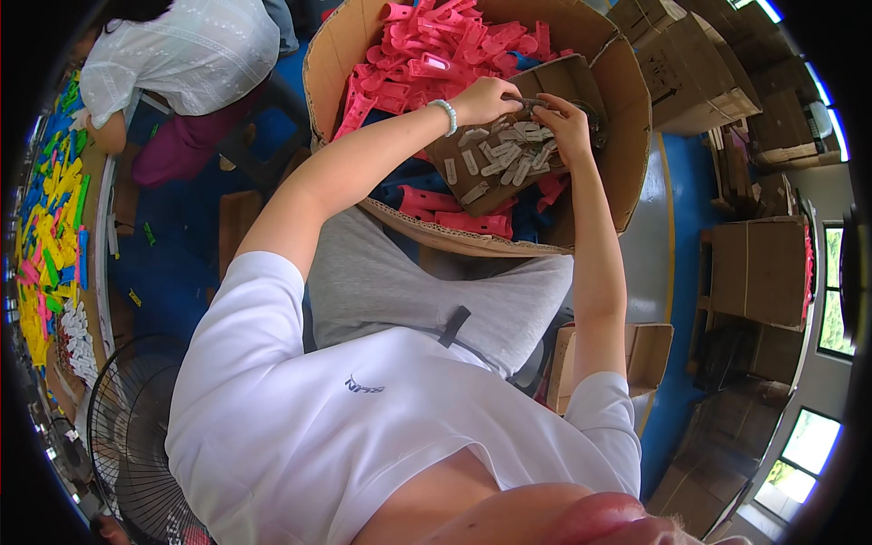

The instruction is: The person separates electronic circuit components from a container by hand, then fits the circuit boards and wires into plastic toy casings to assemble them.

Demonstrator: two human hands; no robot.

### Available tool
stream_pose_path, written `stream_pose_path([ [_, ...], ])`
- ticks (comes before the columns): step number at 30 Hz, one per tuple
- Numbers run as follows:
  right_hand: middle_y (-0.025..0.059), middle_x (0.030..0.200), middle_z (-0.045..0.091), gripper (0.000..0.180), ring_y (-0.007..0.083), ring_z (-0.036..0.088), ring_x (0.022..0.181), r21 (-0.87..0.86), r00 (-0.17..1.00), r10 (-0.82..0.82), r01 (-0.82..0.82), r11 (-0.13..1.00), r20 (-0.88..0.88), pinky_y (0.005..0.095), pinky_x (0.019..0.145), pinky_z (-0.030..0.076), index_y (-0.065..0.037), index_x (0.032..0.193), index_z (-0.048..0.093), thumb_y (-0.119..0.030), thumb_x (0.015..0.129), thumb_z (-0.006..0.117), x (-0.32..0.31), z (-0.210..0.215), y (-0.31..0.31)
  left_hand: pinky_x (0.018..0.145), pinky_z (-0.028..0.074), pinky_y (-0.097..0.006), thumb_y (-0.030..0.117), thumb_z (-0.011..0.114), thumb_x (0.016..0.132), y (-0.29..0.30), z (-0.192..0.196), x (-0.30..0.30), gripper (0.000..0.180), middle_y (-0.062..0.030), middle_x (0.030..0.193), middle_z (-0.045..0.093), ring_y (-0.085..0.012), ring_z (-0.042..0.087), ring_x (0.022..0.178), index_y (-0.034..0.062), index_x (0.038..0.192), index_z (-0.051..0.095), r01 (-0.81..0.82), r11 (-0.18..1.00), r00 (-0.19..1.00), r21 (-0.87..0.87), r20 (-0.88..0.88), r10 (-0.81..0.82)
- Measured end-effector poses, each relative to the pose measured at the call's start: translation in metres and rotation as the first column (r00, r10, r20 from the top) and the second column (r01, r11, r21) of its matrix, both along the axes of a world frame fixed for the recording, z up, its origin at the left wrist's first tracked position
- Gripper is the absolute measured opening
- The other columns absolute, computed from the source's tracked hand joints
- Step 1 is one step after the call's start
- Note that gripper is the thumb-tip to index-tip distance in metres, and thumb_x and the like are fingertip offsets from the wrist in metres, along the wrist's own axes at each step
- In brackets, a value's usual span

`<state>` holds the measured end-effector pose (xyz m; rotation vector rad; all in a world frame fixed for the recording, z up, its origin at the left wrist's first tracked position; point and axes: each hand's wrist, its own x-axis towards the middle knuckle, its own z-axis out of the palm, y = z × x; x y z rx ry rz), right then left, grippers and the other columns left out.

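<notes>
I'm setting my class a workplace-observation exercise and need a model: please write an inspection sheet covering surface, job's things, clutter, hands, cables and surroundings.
Surface: brown cardboard piece inside a large open cardboard box, before the person's lap.
Job's things: small white pieces loosely heaped on the cardboard piece; pink plastic pieces fill much of the box around it.
Clutter: a loose green piece on the blue floor.
Hands: left hand and right hand close together above the white pieces; grip too small to tell.
Cables: nothing seen.
Surroundings: co-worker at upper left, table of multicoloured pieces and black fan at left, stacked boxes at right.
</notes>
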<state>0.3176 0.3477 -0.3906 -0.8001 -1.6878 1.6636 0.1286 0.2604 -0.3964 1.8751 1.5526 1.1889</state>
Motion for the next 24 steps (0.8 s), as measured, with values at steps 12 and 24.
stream_pose_path([
  [12,0.0141,0.096,0.067,0.036,0.0223,0.066,0.083,0.615,0.945,-0.200,-0.002,0.789,0.260,0.0312,0.076,0.051,-0.003,0.109,0.065,-0.007,0.073,0.069,-0.004,0.006,-0.013,0.068,0.050,-0.034,0.018,0.060,0.084,0.002,0.005,0.007,0.025,-0.0194,0.081,0.067,-0.0266,0.067,0.074,-0.0011,0.100,0.066,-0.034,0.997,0.998,-0.066,-0.049,0.031],
  [24,0.0181,0.090,0.065,0.029,0.0325,0.064,0.084,0.784,0.917,-0.265,-0.078,0.615,0.300,0.0384,0.076,0.050,0.000,0.102,0.066,-0.009,0.074,0.069,-0.013,0.018,-0.020,0.072,0.050,-0.037,0.018,0.062,0.082,0.004,0.009,0.004,0.023,-0.0204,0.083,0.067,-0.0313,0.067,0.078,-0.0001,0.093,0.069,-0.127,0.990,0.984,-0.068,-0.134,0.118],
])
